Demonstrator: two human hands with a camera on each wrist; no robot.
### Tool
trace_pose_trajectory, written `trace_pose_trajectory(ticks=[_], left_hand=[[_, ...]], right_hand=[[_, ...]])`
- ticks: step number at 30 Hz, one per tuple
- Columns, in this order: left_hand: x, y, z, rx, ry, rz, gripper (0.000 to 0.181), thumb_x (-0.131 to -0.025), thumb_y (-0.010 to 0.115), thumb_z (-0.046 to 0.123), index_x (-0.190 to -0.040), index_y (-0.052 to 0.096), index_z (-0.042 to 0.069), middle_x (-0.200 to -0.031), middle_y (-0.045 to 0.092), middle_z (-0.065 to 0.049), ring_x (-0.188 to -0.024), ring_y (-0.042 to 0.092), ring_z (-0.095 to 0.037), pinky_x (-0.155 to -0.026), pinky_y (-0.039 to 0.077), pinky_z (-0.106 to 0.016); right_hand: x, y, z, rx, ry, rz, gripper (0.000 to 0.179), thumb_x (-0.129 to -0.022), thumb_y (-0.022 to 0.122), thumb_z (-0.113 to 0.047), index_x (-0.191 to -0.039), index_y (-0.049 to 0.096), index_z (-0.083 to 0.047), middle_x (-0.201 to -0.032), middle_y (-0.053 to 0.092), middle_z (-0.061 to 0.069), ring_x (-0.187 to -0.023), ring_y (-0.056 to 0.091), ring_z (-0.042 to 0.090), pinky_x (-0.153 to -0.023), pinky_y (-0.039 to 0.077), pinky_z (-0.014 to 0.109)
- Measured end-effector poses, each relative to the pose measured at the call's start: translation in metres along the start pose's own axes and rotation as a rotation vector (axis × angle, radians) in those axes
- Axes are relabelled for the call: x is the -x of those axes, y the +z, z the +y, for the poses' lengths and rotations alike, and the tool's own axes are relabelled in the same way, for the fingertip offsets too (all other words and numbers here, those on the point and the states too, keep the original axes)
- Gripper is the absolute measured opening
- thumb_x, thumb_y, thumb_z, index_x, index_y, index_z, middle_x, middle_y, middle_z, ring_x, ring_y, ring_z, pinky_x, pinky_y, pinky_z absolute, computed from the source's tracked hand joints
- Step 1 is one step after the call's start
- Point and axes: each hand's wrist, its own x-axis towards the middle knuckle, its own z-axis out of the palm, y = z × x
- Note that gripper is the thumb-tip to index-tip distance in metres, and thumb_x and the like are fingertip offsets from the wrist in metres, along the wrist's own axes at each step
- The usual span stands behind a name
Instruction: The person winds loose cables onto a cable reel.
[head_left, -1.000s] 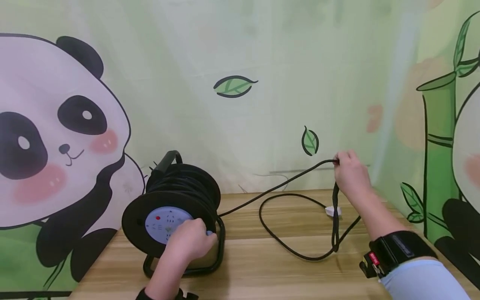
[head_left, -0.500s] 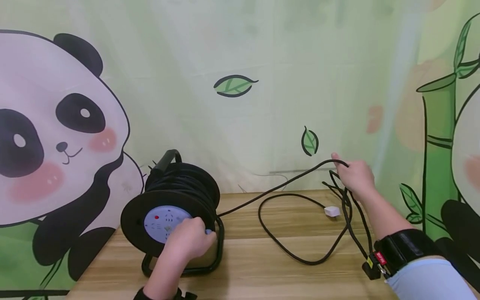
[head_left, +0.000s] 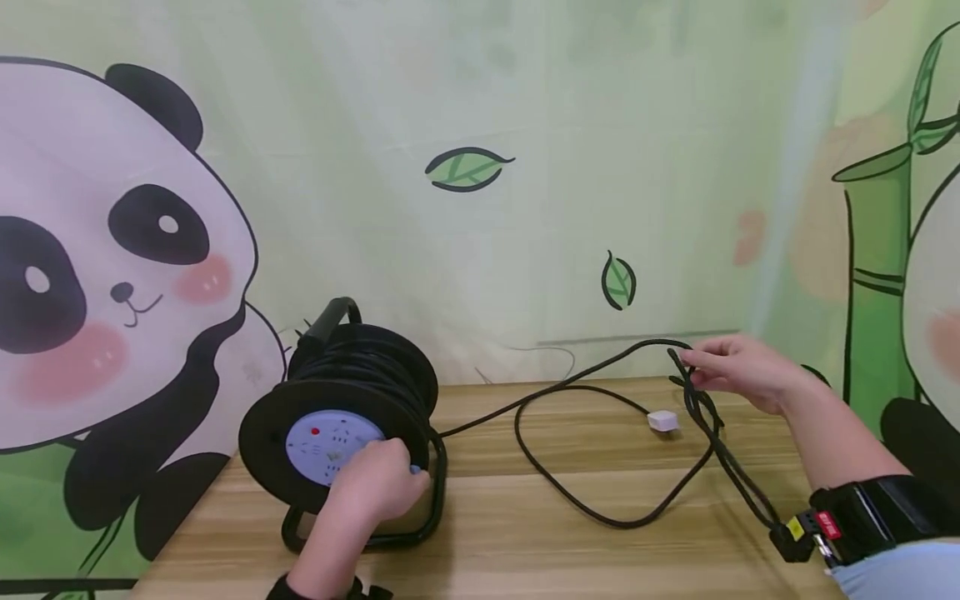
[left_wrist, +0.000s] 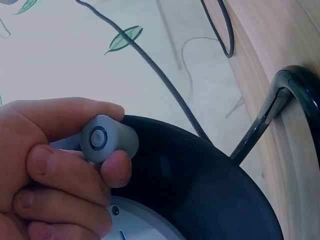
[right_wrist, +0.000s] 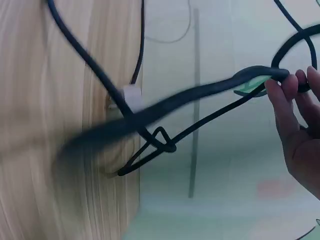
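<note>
A black cable reel [head_left: 262,450] with a pale blue socket face [head_left: 311,442] stands on the table at the left in the head view. My left hand [head_left: 382,483] is at its front flange. In the left wrist view, thumb and fingers grip the round grey knob [left_wrist: 117,137] that sticks out from the flange. Over the right side of the table, my right hand [head_left: 746,371] pinches the black cable [head_left: 487,413] between thumb and fingers. Tangled loops [right_wrist: 200,92] dangle from those fingertips, and a taut stretch slopes down to the reel.
A white plug [head_left: 663,422] lies on the wooden table [head_left: 525,533], with one wide cable curve beside it. The reel's black tube frame [head_left: 420,533] supports it, and a carry handle [head_left: 327,321] rises on top. A printed cloth [head_left: 510,100] hangs behind.
My right hand has opened, turned and lowered, moving slightly right, and now pinches the cable. Its hanging loops have spread toward the wrist. My left hand keeps its hold on the knob.
</note>
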Motion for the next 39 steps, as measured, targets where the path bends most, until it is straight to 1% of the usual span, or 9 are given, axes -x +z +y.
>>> trace_pose_trajectory(ticks=[6,9,12,15,18,21,24,28,39], left_hand=[[0.000,0.000,0.001,-0.008,0.000,0.008,0.030,-0.087,0.061,0.030,-0.065,0.053,0.012,-0.061,0.049,-0.003,-0.054,0.049,-0.019,-0.048,0.039,-0.033],[0.000,0.001,0.002,-0.010,0.001,0.011,0.031,-0.087,0.061,0.030,-0.064,0.053,0.012,-0.061,0.048,-0.003,-0.054,0.048,-0.019,-0.048,0.038,-0.033],[0.000,0.000,0.002,-0.004,0.002,0.009,0.031,-0.087,0.061,0.030,-0.064,0.052,0.012,-0.060,0.048,-0.003,-0.053,0.048,-0.019,-0.048,0.038,-0.033],[0.000,-0.001,0.003,-0.002,0.005,0.016,0.031,-0.087,0.061,0.030,-0.063,0.052,0.012,-0.060,0.048,-0.003,-0.053,0.048,-0.019,-0.047,0.038,-0.033],[0.000,-0.002,0.003,-0.005,0.007,0.026,0.031,-0.087,0.061,0.031,-0.064,0.052,0.013,-0.061,0.048,-0.003,-0.053,0.048,-0.019,-0.047,0.038,-0.033],[0.000,-0.002,0.003,-0.014,0.014,0.029,0.032,-0.088,0.061,0.031,-0.063,0.052,0.013,-0.060,0.048,-0.002,-0.053,0.048,-0.018,-0.048,0.038,-0.032],[0.000,-0.001,0.003,-0.010,0.012,0.017,0.033,-0.088,0.061,0.030,-0.062,0.052,0.013,-0.059,0.048,-0.002,-0.052,0.048,-0.018,-0.047,0.038,-0.032],[0.001,-0.001,0.003,0.006,0.001,0.003,0.031,-0.088,0.061,0.030,-0.064,0.053,0.012,-0.060,0.048,-0.003,-0.053,0.048,-0.018,-0.048,0.038,-0.032],[0.001,0.001,0.002,0.004,0.002,0.004,0.031,-0.087,0.061,0.030,-0.064,0.052,0.012,-0.060,0.048,-0.003,-0.053,0.048,-0.019,-0.048,0.038,-0.032]], right_hand=[[-0.004,0.009,0.002,0.018,-0.050,-0.002,0.042,-0.102,0.049,-0.027,-0.115,0.049,0.013,-0.114,0.051,0.025,-0.102,0.060,0.027,-0.085,0.050,0.033],[-0.006,0.013,0.000,0.025,-0.026,0.052,0.049,-0.101,0.049,-0.034,-0.117,0.048,0.012,-0.122,0.045,0.027,-0.096,0.061,0.027,-0.083,0.051,0.032],[-0.007,0.015,-0.001,0.058,0.007,0.115,0.057,-0.098,0.050,-0.046,-0.108,0.052,0.010,-0.121,0.040,0.024,-0.087,0.060,0.025,-0.081,0.052,0.034],[-0.007,0.019,-0.001,0.124,0.009,0.214,0.060,-0.094,0.050,-0.055,-0.086,0.049,0.005,-0.112,0.041,0.018,-0.080,0.061,0.022,-0.077,0.053,0.038],[-0.009,0.027,0.000,0.195,-0.015,0.382,0.061,-0.090,0.051,-0.060,-0.071,0.041,-0.004,-0.082,0.044,0.011,-0.060,0.052,0.017,-0.059,0.048,0.033],[-0.014,0.039,0.002,0.240,-0.030,0.553,0.063,-0.087,0.051,-0.066,-0.067,0.038,-0.007,-0.063,0.036,0.003,-0.050,0.036,0.016,-0.044,0.034,0.031],[-0.018,0.048,0.002,0.259,-0.035,0.634,0.066,-0.085,0.048,-0.071,-0.069,0.041,-0.007,-0.060,0.035,0.002,-0.052,0.034,0.017,-0.040,0.031,0.030],[-0.021,0.052,0.002,0.291,-0.056,0.653,0.067,-0.086,0.045,-0.072,-0.071,0.041,-0.006,-0.064,0.038,0.007,-0.057,0.037,0.021,-0.044,0.032,0.030],[-0.018,0.041,0.007,0.373,-0.086,0.559,0.063,-0.091,0.044,-0.066,-0.070,0.036,-0.007,-0.059,0.032,0.004,-0.052,0.032,0.020,-0.044,0.029,0.031]])
